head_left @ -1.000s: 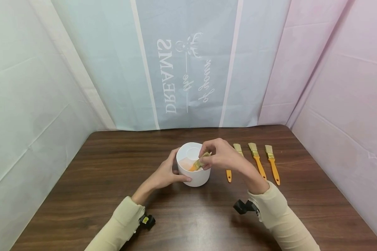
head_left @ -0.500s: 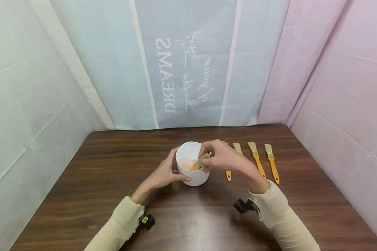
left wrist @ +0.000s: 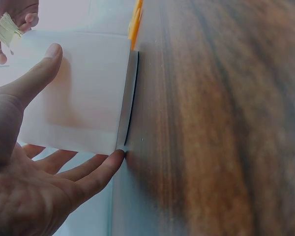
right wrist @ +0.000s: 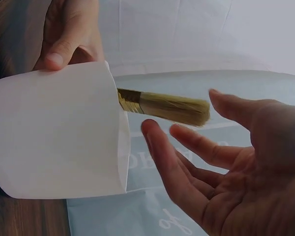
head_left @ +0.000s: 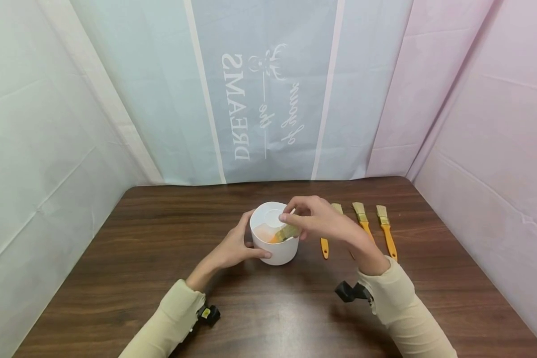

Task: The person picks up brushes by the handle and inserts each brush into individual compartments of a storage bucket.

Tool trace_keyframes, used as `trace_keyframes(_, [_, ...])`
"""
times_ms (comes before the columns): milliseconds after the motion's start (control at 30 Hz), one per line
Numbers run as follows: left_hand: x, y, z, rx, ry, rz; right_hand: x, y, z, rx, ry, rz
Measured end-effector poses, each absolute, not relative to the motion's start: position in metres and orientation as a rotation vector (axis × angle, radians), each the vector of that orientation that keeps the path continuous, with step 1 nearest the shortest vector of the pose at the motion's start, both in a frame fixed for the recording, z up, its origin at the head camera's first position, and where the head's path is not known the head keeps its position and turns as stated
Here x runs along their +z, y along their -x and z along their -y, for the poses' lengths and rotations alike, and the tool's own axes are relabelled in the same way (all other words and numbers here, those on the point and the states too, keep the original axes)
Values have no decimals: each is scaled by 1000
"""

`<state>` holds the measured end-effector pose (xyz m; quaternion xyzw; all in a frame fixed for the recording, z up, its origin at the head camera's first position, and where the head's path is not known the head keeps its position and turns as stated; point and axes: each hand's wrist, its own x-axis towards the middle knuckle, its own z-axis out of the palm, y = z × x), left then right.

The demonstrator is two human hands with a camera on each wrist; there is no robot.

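A white round container (head_left: pixel 275 254) stands on the table, its mouth tilted toward the head camera. My left hand (head_left: pixel 234 247) grips its side, thumb at the front and fingers around the far side, as the left wrist view (left wrist: pixel 49 182) also shows. A paintbrush (right wrist: pixel 172 105) leans in the container, bristles up past the rim, orange handle inside. Just beside the bristles is my right hand (head_left: pixel 319 219), fingers spread and apart from the brush; in the right wrist view a gap shows between fingertips (right wrist: pixel 150 128) and bristles.
Several more paintbrushes with orange handles lie on the dark wooden table (head_left: pixel 161 238) to the right, among them the rightmost brush (head_left: pixel 387 231); my right arm partly covers some. A blue printed curtain (head_left: pixel 268 99) hangs behind the table.
My right hand has let go of the paintbrush bristles and drawn slightly away to the right, its fingers spreading. The brush stays in the container; my left hand keeps its grip.
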<state>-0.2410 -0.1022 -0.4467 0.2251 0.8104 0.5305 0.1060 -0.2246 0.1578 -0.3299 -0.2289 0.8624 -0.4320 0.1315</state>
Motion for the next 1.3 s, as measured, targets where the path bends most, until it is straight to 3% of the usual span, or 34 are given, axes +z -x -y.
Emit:
trace_keyframes(433, [-447, 240, 102, 1593, -668, -2367, -320, 230, -189, -1531, 630, -2437])
trace_keyframes(1300, [-447, 239, 102, 1577, -680, -2384, -335, 250, -275, -1519, 353, -2606])
